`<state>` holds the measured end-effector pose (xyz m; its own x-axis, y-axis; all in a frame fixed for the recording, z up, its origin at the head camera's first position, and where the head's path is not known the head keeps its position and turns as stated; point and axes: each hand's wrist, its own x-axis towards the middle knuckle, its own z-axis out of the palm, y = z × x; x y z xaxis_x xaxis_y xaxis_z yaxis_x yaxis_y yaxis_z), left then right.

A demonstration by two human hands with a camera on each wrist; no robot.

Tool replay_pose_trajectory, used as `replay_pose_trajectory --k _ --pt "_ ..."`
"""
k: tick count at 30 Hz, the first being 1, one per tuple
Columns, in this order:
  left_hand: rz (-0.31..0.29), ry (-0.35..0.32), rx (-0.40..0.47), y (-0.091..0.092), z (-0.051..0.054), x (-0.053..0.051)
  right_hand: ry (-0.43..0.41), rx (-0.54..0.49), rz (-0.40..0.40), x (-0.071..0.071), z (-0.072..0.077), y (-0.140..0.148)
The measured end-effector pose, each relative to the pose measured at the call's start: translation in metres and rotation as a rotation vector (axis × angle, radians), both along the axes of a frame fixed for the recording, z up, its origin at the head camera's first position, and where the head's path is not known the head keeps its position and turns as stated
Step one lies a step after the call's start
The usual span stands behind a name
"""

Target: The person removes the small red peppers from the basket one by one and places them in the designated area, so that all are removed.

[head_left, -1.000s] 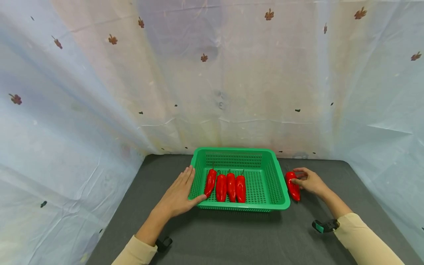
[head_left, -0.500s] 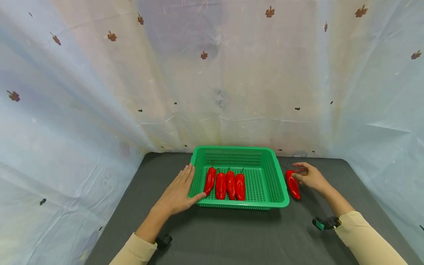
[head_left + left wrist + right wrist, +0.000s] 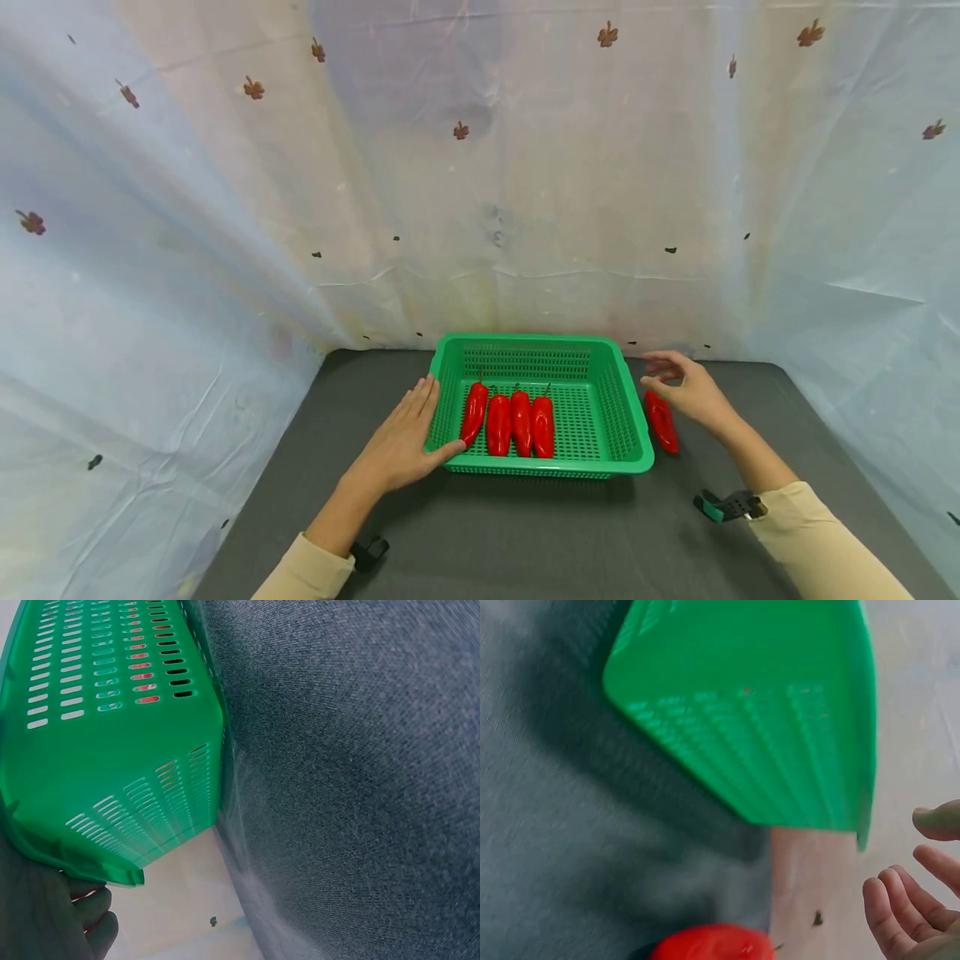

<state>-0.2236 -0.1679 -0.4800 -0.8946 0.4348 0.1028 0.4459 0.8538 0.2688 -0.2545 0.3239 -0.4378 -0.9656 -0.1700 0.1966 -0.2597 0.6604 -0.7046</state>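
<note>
In the head view a green basket holds several red peppers side by side in its left half. The left hand rests on the basket's left rim with its fingers straight; the left wrist view shows those fingers at the rim of the basket. One more red pepper lies on the table to the right of the basket. Above its upper end hovers the right hand, fingers loosely bent and holding nothing. The right wrist view shows the hand apart from both the pepper and the basket.
A dark grey table lies under everything. Behind it and along both sides hangs a pale sheet with small leaf marks, meeting the table's back edge just beyond the basket.
The right hand has let go of the pepper beside the basket and has moved up and slightly left. The left hand and basket have stayed in place.
</note>
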Motion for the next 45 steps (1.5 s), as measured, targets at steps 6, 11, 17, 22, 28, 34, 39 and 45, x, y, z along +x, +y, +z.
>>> replay_pose_trajectory --k 6,11,17,22,28,34,39,45 --pt "-0.007 0.005 0.0 0.0 0.001 0.0 0.029 -0.037 0.064 0.006 0.009 -0.022" --pt "-0.013 0.013 -0.005 0.001 0.0 -0.001 0.031 -0.051 0.107 0.007 0.013 -0.035" --pt "-0.016 0.02 -0.008 0.003 -0.002 -0.002 0.024 -0.066 0.129 0.005 0.011 -0.051" --pt "-0.014 0.027 -0.017 0.002 -0.002 -0.002 0.007 -0.073 0.153 0.0 0.005 -0.065" --pt "-0.013 0.006 -0.018 0.001 -0.001 -0.001 -0.013 -0.078 0.165 -0.003 -0.004 -0.082" --pt "-0.011 0.013 -0.009 0.0 -0.001 -0.001 -0.017 -0.068 0.182 -0.005 -0.009 -0.1" --pt "-0.012 0.013 -0.02 0.0 -0.002 -0.001 -0.021 -0.061 0.187 -0.007 -0.01 -0.114" --pt "-0.015 0.024 -0.016 -0.001 -0.001 -0.002 -0.07 -0.047 0.161 -0.011 -0.016 -0.128"
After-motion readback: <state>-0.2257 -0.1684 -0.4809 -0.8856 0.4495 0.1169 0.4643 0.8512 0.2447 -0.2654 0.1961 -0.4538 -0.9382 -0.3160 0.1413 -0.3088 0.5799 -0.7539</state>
